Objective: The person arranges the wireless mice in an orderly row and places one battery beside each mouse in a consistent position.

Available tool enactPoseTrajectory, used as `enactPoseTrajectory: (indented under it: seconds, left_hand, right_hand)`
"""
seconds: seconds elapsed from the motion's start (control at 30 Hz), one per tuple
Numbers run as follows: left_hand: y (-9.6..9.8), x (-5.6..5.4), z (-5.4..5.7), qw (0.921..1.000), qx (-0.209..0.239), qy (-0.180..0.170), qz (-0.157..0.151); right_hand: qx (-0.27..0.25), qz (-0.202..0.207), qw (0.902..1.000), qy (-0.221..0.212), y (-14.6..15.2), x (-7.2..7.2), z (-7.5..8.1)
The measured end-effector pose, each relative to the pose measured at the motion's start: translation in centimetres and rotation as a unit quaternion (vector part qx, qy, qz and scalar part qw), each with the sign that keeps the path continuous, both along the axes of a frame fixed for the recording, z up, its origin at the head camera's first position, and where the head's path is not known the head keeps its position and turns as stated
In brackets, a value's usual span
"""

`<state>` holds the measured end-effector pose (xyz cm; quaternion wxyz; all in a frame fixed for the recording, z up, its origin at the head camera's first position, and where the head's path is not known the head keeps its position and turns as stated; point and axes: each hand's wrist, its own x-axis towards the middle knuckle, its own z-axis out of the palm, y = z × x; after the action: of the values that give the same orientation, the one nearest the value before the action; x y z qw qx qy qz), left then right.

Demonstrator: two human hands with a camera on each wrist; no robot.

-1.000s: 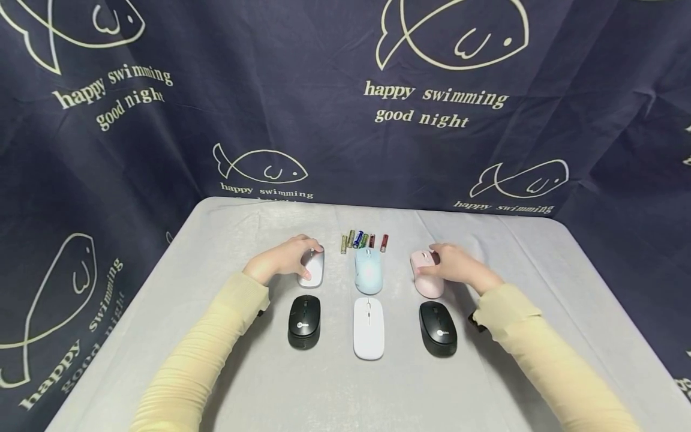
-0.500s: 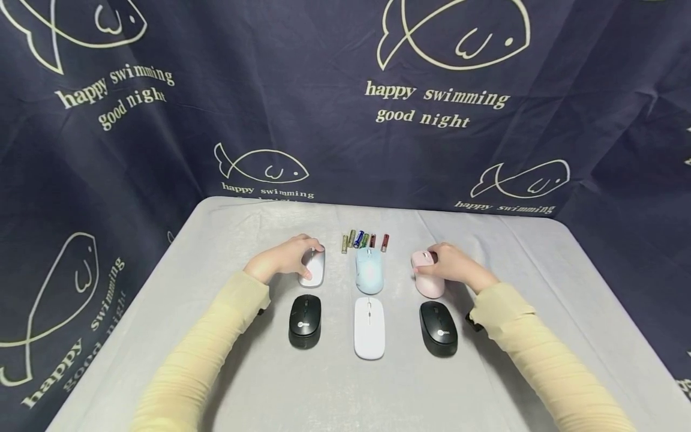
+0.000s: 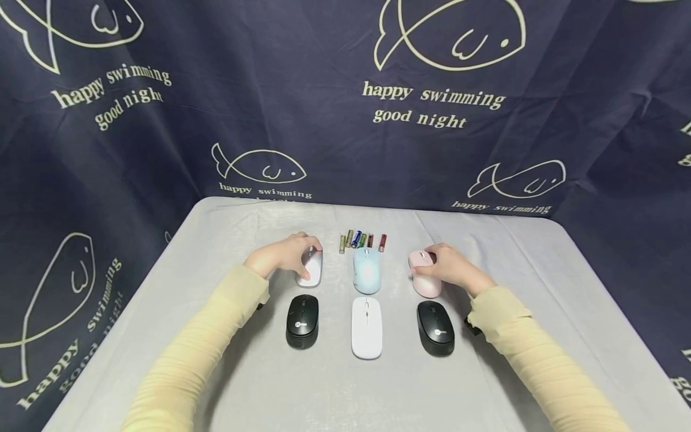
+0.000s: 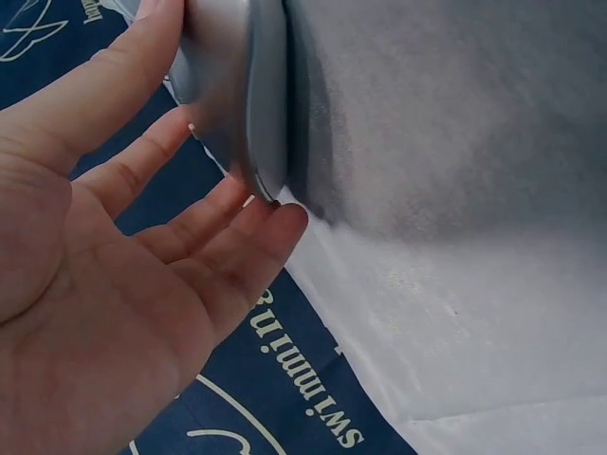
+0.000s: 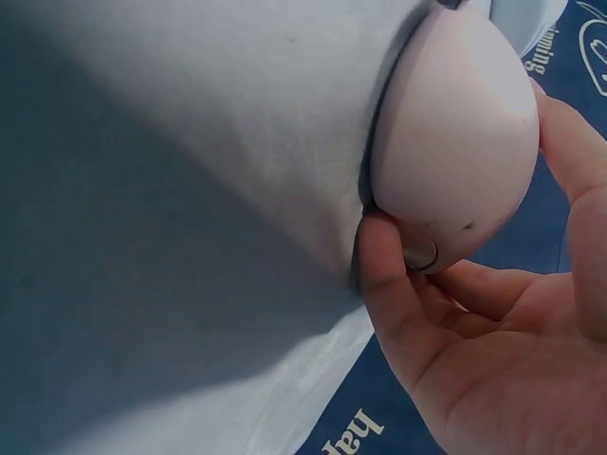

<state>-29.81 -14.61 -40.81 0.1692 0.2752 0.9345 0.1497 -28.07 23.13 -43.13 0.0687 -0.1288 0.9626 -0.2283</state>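
Note:
My left hand (image 3: 286, 254) grips a slim white computer mouse (image 3: 312, 268) at the left of the back row, thumb on its near-left side and fingers at its far end. In the left wrist view the fingertips sit right at the edge of this mouse (image 4: 228, 85). Across the table my right hand (image 3: 450, 264) holds a pink mouse (image 3: 426, 287), thumb on its left side and fingers round the far end. The right wrist view shows the pink mouse (image 5: 455, 123) between thumb and fingers. Between the two hands lies a light blue mouse (image 3: 367, 271).
The front row holds a black mouse (image 3: 302, 321), a white mouse (image 3: 366, 328) and another black mouse (image 3: 435, 328). Behind the blue mouse lie several small batteries, among them a red battery (image 3: 382, 242). A dark blue fish-print curtain (image 3: 335, 120) hangs behind the grey-white table (image 3: 324, 396).
Both hands keep their grips on the white and the pink mouse. The right forearm has drawn slightly left, and the whole head view has shifted a little.

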Motion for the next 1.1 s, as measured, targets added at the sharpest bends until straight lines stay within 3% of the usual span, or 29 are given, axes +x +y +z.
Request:
enactPoseTrajectory:
  seconds: [0.27,0.5,0.73,1.1]
  left_hand:
    - [0.6,-0.4,1.0,0.9999,-0.014,0.004,0.004]
    - [2.6,-1.7,1.9,0.9989,-0.034,0.030,0.008]
    - [4.7,-3.3,1.2,0.9969,-0.054,0.056,0.013]
    - [7.1,-4.8,0.0,0.9918,-0.098,0.080,-0.023]
  right_hand:
    - [-0.001,-0.006,1.0000,0.004,-0.1,0.2,-0.1]
    - [-0.010,-0.008,0.9999,0.002,0.0,0.2,-0.2]
    - [-0.012,-0.006,0.9998,0.012,0.0,0.1,-0.4]
    - [-0.006,-0.012,0.9998,0.011,0.0,0.2,-0.2]
